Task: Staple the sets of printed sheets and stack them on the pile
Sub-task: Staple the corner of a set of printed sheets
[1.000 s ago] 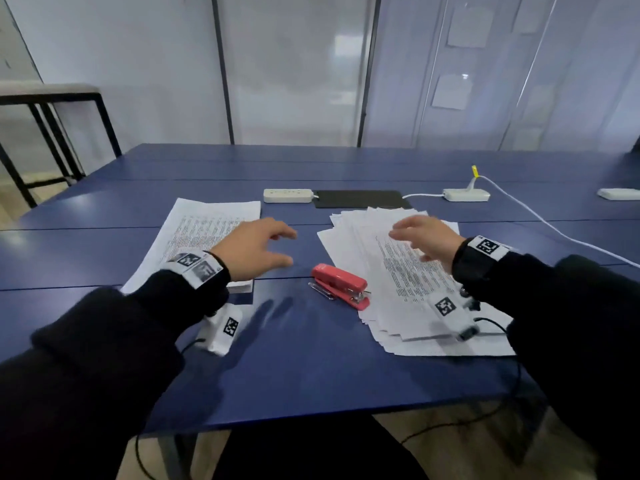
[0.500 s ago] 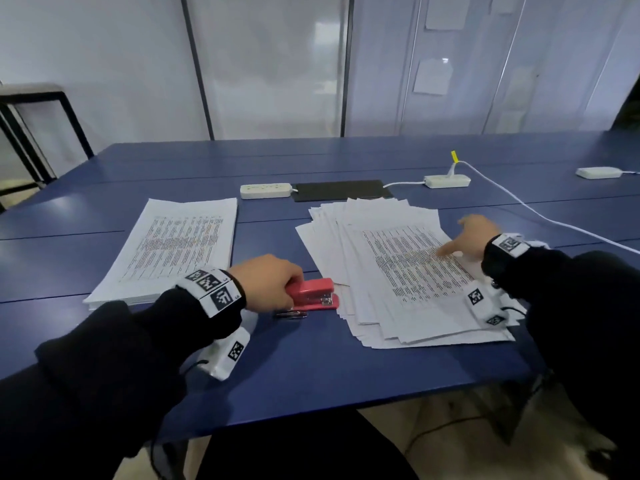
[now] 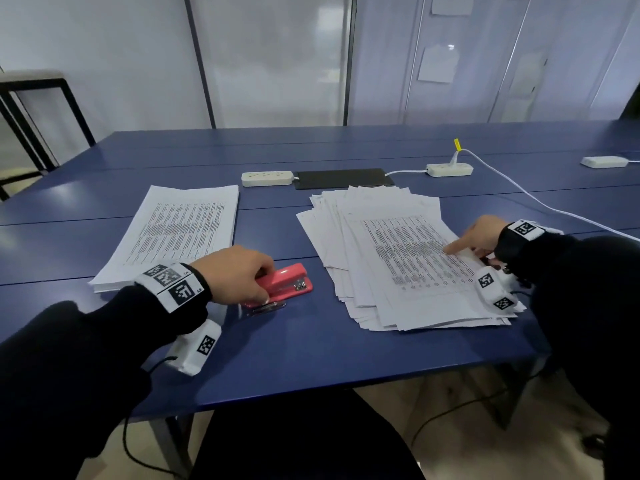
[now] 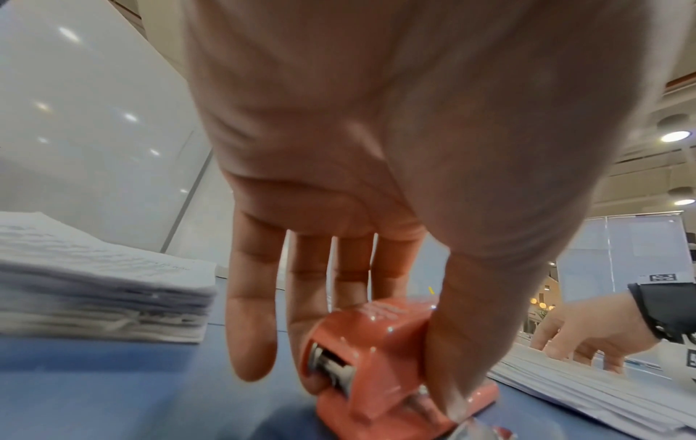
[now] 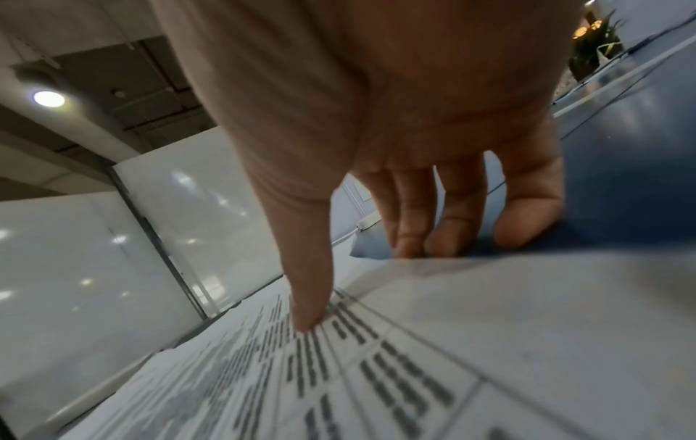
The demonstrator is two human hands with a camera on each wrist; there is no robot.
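A red stapler (image 3: 284, 284) lies on the blue table (image 3: 311, 348) between two lots of paper. My left hand (image 3: 239, 271) grips it from above, thumb on one side and fingers on the other, as the left wrist view shows on the stapler (image 4: 376, 357). A neat pile of printed sheets (image 3: 180, 233) sits at the left. A loose fanned spread of printed sheets (image 3: 391, 271) lies at the right. My right hand (image 3: 481, 237) is at its right edge: the thumb (image 5: 305, 297) presses on the top sheet, and the fingers (image 5: 414, 226) dip behind the sheet's edge.
Beyond the paper lie a white power strip (image 3: 266, 178), a black pad (image 3: 343, 178), a second strip (image 3: 449, 169) with a white cable (image 3: 540, 202), and a third strip (image 3: 604, 162) at the far right. A black-framed bench (image 3: 41, 109) stands at the left.
My left hand, open above the table a second ago, has come down and gripped the stapler. My right hand has slid to the spread's right edge and set its thumb on the top sheet.
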